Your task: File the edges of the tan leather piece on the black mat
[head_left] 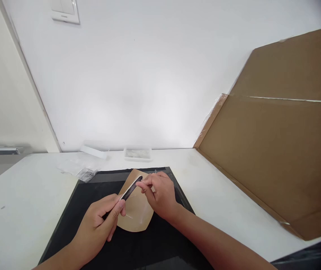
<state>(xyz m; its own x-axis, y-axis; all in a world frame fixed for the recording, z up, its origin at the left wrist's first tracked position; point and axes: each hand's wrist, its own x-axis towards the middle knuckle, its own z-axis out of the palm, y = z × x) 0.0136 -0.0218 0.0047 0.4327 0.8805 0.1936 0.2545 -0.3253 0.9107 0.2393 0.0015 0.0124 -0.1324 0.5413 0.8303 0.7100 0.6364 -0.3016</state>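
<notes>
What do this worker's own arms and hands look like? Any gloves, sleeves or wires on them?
Both the left grip and the right grip are ordinary human hands, with no gloves, rings or watch to be seen. The left forearm and right forearm are bare as far as they show: no sleeves, markings or cables in view.

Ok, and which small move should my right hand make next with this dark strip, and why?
Probably a light pinch of the far end of the dark strip by the right hand: its fingers are right at that tip, while the left hand grips the near end.
</notes>
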